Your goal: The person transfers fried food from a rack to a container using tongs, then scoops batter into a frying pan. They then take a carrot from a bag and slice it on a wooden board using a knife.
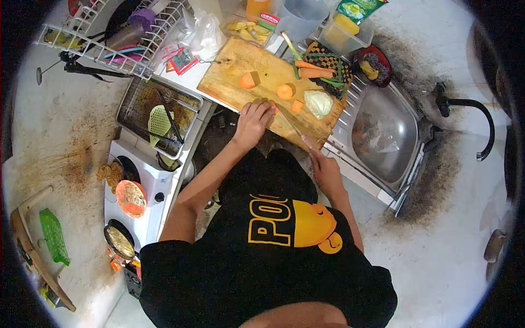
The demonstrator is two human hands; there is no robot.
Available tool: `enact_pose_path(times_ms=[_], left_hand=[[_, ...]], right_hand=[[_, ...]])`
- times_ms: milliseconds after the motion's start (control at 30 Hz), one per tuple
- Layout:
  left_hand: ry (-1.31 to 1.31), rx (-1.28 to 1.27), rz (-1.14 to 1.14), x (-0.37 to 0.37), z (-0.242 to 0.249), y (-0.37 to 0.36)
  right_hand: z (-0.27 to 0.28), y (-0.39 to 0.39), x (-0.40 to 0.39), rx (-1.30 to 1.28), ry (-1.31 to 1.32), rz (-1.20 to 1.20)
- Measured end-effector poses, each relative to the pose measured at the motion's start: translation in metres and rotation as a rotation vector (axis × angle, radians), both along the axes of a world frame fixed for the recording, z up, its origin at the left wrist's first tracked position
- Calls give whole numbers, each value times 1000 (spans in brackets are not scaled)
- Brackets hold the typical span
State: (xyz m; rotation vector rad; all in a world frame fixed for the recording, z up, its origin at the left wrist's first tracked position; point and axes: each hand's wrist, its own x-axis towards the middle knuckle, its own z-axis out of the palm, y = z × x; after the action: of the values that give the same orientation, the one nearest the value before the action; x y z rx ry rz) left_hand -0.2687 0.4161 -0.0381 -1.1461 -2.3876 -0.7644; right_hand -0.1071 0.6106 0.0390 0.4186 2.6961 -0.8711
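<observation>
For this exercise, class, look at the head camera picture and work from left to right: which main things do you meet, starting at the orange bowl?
Orange bowl → green strainer → left hand → knife blade → right hand → sink → tap.

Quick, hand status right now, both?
Left hand: closed, fingers bent over a carrot piece on the cutting board.
Right hand: closed, holding a knife by its handle.

Knife [292, 126] in right grip [327, 174]
</observation>
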Motion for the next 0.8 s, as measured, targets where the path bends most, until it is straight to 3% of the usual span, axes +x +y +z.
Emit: enact_pose_path(times_ms=[167,433,633,733,800], left_hand=[[-53,86,-56,-3,-7,-1],[-67,139,-49,-4,-12,-1],[-53,117,-36,-3,-9,-2],[-59,95,-10,0,-9,1],[-54,79,0,-1,-8,-1]], right_hand=[[-22,-3,8,50,-15,26],[-6,-4,-15,35,-183,86],[-11,-24,-35,79,-46,127],[-6,-22,-33,-39,13,89],[10,-16,-21,-81,-286,-17]])
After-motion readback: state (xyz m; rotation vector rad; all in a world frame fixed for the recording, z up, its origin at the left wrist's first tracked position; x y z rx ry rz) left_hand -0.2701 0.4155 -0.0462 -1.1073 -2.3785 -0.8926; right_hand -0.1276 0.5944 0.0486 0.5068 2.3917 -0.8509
